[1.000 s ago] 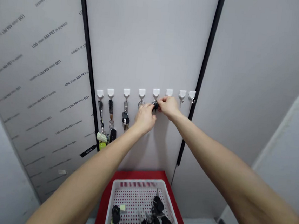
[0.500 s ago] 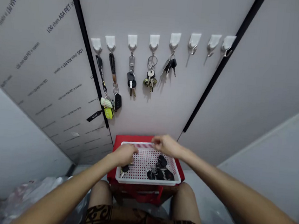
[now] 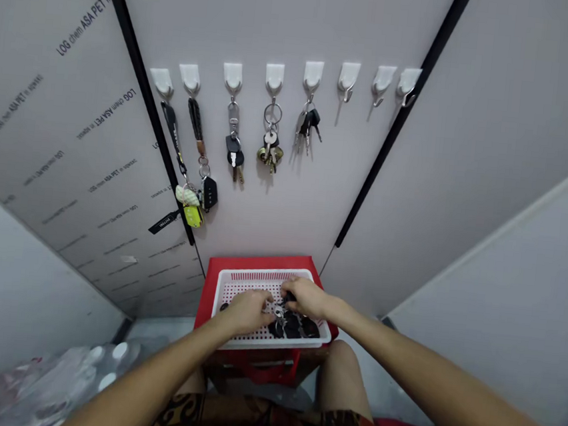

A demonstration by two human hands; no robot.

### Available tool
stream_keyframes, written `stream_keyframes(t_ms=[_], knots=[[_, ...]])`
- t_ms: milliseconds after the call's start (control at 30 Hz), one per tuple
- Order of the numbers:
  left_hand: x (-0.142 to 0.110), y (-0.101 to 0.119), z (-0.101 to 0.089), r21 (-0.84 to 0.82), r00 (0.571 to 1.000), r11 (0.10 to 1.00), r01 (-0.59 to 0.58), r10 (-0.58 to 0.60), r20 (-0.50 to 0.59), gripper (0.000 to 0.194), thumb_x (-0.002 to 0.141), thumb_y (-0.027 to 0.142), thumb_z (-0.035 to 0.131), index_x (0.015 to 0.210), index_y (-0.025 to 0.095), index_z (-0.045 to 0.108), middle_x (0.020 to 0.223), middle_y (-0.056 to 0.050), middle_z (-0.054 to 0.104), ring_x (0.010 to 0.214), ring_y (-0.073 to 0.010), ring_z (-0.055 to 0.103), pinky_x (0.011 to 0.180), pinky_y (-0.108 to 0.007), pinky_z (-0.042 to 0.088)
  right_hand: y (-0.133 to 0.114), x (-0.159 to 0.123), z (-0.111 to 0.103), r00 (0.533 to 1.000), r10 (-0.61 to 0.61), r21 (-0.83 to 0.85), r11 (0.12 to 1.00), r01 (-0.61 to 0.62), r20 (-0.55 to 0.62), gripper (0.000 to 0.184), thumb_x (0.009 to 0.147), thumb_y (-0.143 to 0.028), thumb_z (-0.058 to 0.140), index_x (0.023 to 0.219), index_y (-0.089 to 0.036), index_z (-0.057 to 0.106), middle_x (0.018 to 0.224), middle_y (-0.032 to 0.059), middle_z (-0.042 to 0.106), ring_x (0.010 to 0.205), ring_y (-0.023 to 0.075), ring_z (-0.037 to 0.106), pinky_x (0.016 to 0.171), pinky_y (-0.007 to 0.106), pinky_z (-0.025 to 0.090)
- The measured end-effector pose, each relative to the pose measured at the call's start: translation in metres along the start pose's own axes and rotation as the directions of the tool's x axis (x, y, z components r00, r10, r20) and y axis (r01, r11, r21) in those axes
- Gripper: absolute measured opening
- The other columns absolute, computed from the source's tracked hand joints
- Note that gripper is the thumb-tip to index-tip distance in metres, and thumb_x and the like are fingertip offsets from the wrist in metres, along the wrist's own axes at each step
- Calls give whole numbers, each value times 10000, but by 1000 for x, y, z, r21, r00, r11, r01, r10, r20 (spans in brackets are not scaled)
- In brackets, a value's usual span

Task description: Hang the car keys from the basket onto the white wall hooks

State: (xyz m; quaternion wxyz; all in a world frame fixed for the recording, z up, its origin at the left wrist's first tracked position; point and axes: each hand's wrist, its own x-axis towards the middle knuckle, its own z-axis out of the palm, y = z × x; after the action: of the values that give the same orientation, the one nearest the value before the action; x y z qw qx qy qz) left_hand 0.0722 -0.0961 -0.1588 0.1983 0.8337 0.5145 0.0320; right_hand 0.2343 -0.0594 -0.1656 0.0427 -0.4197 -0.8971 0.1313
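Observation:
A white perforated plastic basket [image 3: 246, 343] sits on a red box-like surface and holds several keys. My right hand [image 3: 307, 297] is inside its right half, with curled fingers closed on a bunch of black-headed keys [image 3: 288, 297], which it partly covers. My left hand [image 3: 248, 312] is over the basket's middle, thumb and fingers apart, beside the pile of dark keys [image 3: 294, 326] at the front right; nothing shows between its fingers. A small dark item [image 3: 224, 306] at the basket's left side is mostly hidden by the left hand.
A row of white adhesive hooks [image 3: 275, 77] runs across the wall. Key bunches hang from the left ones, including keys with a ring [image 3: 271, 141] and black keys [image 3: 308, 125]; a hook further right [image 3: 348, 78] holds none. Clear plastic bags and bottles [image 3: 82, 374] lie lower left.
My right hand has come down from the basket's back edge onto the black keys. My left hand has moved from the left side toward the middle. The view has shifted slightly right.

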Motion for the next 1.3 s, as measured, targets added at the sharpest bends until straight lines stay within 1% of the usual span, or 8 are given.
stream_keyframes(t_ms=[133, 267, 533, 667, 800, 1000, 1200, 1300], knots=[[14, 7, 18, -175, 987, 983, 59, -84, -139, 391, 593, 253, 453, 977, 177, 432, 942, -58, 522, 829, -168, 474, 679, -251, 352, -3, 5, -2, 992, 69, 253, 967, -41, -104, 95, 570, -97, 416, 607, -159, 479, 532, -27, 457, 509, 75, 397, 486, 178, 300], [32, -2, 25, -388, 978, 919, 72, -141, -153, 207, 636, 186, 378, 770, 145, 531, 715, -20, 564, 671, -117, 495, 609, -216, 365, -3, 6, -8, 978, 159, 526, 848, -63, -138, 55, 595, -125, 404, 627, -159, 433, 484, -55, 399, 440, 54, 366, 430, 166, 291], [37, 3, 1, -692, 964, 719, -70, -130, -233, 310, 542, 76, 473, 848, 121, 490, 797, -29, 555, 684, -85, 488, 637, -191, 376, -12, 8, -23, 964, 254, 886, 461, -52, -75, 72, 608, -185, 440, 612, -160, 373, 480, -69, 390, 413, 41, 388, 433, 179, 354], [35, 7, -12, -633, 938, 771, -75, -160, -306, 164, 589, 140, 441, 709, 121, 551, 693, -25, 561, 638, -93, 480, 626, -207, 372, -17, 9, -30, 962, 256, 916, 400, -12, -99, 87, 600, -203, 464, 615, -153, 394, 494, -67, 399, 432, 36, 393, 447, 177, 359], [33, 9, -35, -619, 917, 784, -53, -208, -341, 166, 598, 210, 441, 639, 110, 568, 620, -21, 559, 582, -96, 474, 579, -207, 368, -14, 9, -40, 961, 252, 903, 431, -8, -112, 89, 598, -204, 463, 647, -148, 414, 506, -60, 413, 452, 43, 406, 470, 191, 363], [28, 21, -75, -584, 947, 807, -87, -115, -300, 157, 583, 221, 454, 616, 115, 566, 530, 13, 531, 488, -75, 431, 510, -197, 338, -10, 8, -63, 910, 212, 661, 745, 86, -357, 159, 605, -221, 474, 727, -145, 543, 718, 18, 519, 662, 98, 463, 635, 240, 363], [40, 35, -94, -637, 921, 750, -177, -102, -376, 104, 567, 210, 479, 608, 123, 518, 498, 36, 482, 468, -64, 420, 474, -183, 343, -20, 7, -88, 884, 302, 760, 644, 86, -356, 141, 605, -243, 467, 656, -123, 520, 554, -12, 507, 501, 66, 442, 525, 212, 374], [45, 49, -109, -610, 839, 732, -303, -98, -535, 91, 579, 197, 475, 638, 130, 492, 537, 29, 485, 510, -67, 445, 506, -184, 368, -20, 5, -119, 817, 360, 744, 657, 120, -450, 104, 584, -220, 474, 594, -122, 509, 501, -26, 481, 462, 55, 423, 488, 197, 368]])
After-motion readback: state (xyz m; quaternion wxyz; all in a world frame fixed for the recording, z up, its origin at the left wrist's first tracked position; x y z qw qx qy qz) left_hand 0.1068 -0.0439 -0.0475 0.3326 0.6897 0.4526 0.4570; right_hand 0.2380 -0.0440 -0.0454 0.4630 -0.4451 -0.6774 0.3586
